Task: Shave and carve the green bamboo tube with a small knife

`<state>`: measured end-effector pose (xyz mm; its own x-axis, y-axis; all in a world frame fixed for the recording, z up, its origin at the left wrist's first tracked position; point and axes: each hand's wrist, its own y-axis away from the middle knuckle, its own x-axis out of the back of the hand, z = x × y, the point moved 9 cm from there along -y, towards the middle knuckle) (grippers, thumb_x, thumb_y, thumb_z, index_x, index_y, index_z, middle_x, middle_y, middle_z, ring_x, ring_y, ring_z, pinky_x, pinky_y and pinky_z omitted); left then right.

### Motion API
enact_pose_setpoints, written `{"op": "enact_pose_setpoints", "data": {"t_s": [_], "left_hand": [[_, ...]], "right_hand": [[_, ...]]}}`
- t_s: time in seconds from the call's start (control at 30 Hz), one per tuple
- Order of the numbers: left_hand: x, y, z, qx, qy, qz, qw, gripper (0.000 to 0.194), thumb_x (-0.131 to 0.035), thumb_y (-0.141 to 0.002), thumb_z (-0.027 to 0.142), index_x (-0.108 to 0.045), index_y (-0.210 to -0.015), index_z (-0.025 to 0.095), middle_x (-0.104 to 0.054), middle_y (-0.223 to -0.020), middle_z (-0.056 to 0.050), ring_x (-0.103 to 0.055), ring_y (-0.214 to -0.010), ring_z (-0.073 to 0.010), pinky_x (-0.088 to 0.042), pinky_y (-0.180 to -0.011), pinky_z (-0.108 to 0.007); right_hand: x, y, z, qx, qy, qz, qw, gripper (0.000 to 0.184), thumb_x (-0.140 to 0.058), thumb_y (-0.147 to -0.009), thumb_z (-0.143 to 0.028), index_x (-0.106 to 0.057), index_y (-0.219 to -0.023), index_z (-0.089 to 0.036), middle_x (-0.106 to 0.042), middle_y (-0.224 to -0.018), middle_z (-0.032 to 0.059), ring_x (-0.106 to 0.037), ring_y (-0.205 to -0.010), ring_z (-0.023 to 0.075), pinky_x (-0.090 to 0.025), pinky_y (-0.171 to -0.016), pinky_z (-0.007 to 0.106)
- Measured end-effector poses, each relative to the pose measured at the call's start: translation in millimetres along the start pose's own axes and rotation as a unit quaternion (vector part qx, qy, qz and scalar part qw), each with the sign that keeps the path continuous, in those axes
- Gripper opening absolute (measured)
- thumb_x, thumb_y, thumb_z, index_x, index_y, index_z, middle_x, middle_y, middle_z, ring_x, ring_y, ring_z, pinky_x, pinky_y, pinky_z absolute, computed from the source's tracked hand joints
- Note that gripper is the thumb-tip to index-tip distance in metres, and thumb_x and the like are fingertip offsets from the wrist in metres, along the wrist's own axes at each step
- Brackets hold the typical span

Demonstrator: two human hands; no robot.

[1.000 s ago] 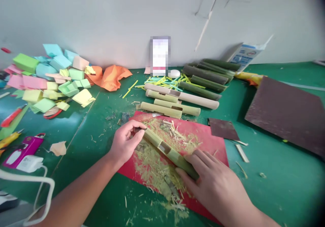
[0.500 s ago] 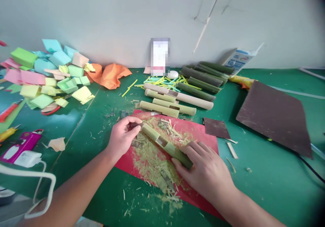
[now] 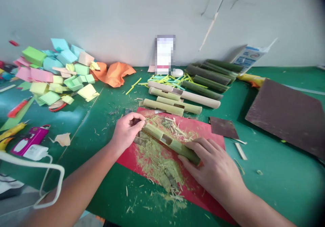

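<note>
A bamboo tube point(image 3: 175, 145) with a rectangular notch in its upper side lies slanted over the red sheet point(image 3: 203, 200). My right hand point(image 3: 215, 166) grips its near right end, thumb on one side and fingers on the other. At the far left end my left hand point(image 3: 129, 128) is closed in a pinch on a small dark brown piece of sandpaper, mostly hidden by the fingers. Pale green shavings and dust point(image 3: 157, 164) cover much of the red sheet around the tube.
Behind lie notched bamboo tubes point(image 3: 162, 107), dark green bamboo pieces point(image 3: 210, 75) and coloured strips point(image 3: 165, 80). Folded paper shapes point(image 3: 58, 74) and cutters point(image 3: 19, 107) are at left, beside a white cable point(image 3: 59, 176). Brown sheets point(image 3: 286, 115) lie right. A phone point(image 3: 165, 54) leans on the wall.
The view has shifted slightly, so most things appear a little further right. Both hands keep their hold, with the left still at the tube's far end.
</note>
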<state>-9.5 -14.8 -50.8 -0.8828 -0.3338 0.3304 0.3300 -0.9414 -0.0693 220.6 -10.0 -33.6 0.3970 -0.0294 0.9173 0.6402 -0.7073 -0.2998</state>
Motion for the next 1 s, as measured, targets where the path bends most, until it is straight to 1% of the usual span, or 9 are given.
{"op": "enact_pose_setpoints", "data": {"t_s": [0.13, 0.23, 0.37, 0.57, 0.7, 0.83, 1.0], "left_hand": [[1.2, 1.0, -2.3, 0.006, 0.004, -0.011, 1.000, 0.010, -0.061, -0.076, 0.022, -0.064, -0.084, 0.016, -0.058, -0.066, 0.000, -0.050, -0.055, -0.0089, -0.038, -0.048, -0.019], [-0.7, 2.7, -2.2, 0.010, 0.012, -0.021, 1.000, 0.010, -0.061, -0.076, 0.022, -0.063, -0.084, 0.017, -0.055, -0.064, 0.001, -0.049, -0.053, -0.0085, -0.037, -0.047, -0.019], [-3.0, 5.2, 1.1, 0.009, 0.008, -0.030, 0.999, 0.008, -0.060, -0.075, 0.020, -0.063, -0.082, 0.016, -0.055, -0.063, 0.002, -0.049, -0.053, -0.0084, -0.037, -0.047, -0.019], [-10.8, 7.6, 1.3, 0.021, -0.005, -0.063, 0.998, 0.008, -0.061, -0.073, 0.019, -0.064, -0.079, 0.016, -0.050, -0.059, 0.003, -0.045, -0.052, -0.0081, -0.034, -0.048, -0.020], [-14.7, 9.8, 5.3, 0.003, -0.023, -0.077, 0.997, 0.006, -0.060, -0.072, 0.017, -0.064, -0.076, 0.015, -0.052, -0.059, 0.003, -0.045, -0.053, -0.0081, -0.036, -0.050, -0.021], [-16.3, 12.8, 8.3, -0.015, -0.041, -0.082, 0.996, 0.007, -0.059, -0.073, 0.016, -0.064, -0.077, 0.015, -0.056, -0.061, 0.002, -0.047, -0.053, -0.0081, -0.037, -0.050, -0.021], [-18.2, 13.0, 9.8, -0.043, -0.066, -0.090, 0.993, 0.006, -0.059, -0.074, 0.014, -0.064, -0.076, 0.015, -0.061, -0.068, 0.001, -0.050, -0.056, -0.0077, -0.040, -0.054, -0.020]], "right_hand": [[1.9, -0.3, 0.3, 0.009, 0.010, 0.017, 1.000, 0.023, -0.054, -0.081, -0.037, -0.063, -0.090, -0.017, -0.062, -0.084, 0.0084, -0.058, -0.077, 0.0220, -0.047, -0.066, 0.036], [2.3, -0.8, 0.6, 0.009, 0.023, 0.022, 0.999, 0.022, -0.054, -0.080, -0.032, -0.064, -0.093, -0.017, -0.062, -0.087, 0.0090, -0.057, -0.080, 0.0230, -0.047, -0.070, 0.038], [2.3, -2.0, 1.5, -0.008, 0.040, 0.024, 0.999, 0.020, -0.055, -0.076, -0.027, -0.062, -0.092, -0.017, -0.061, -0.093, 0.0099, -0.056, -0.086, 0.0250, -0.047, -0.076, 0.040], [2.0, -1.3, -1.7, -0.014, 0.078, 0.024, 0.997, 0.025, -0.055, -0.069, -0.024, -0.058, -0.093, -0.017, -0.060, -0.102, 0.0113, -0.054, -0.096, 0.0291, -0.045, -0.081, 0.043], [1.9, 0.6, -1.3, -0.016, 0.104, 0.025, 0.994, 0.023, -0.054, -0.067, -0.024, -0.057, -0.089, -0.018, -0.060, -0.101, 0.0109, -0.053, -0.094, 0.0294, -0.044, -0.080, 0.043], [0.1, 1.0, 1.1, -0.020, 0.112, 0.019, 0.993, 0.026, -0.053, -0.065, -0.023, -0.055, -0.090, -0.019, -0.061, -0.101, 0.0094, -0.052, -0.094, 0.0287, -0.043, -0.080, 0.043], [-2.6, 1.4, 3.8, -0.023, 0.115, 0.014, 0.993, 0.026, -0.055, -0.063, -0.023, -0.055, -0.089, -0.019, -0.062, -0.100, 0.0088, -0.052, -0.095, 0.0285, -0.043, -0.081, 0.041]]}}
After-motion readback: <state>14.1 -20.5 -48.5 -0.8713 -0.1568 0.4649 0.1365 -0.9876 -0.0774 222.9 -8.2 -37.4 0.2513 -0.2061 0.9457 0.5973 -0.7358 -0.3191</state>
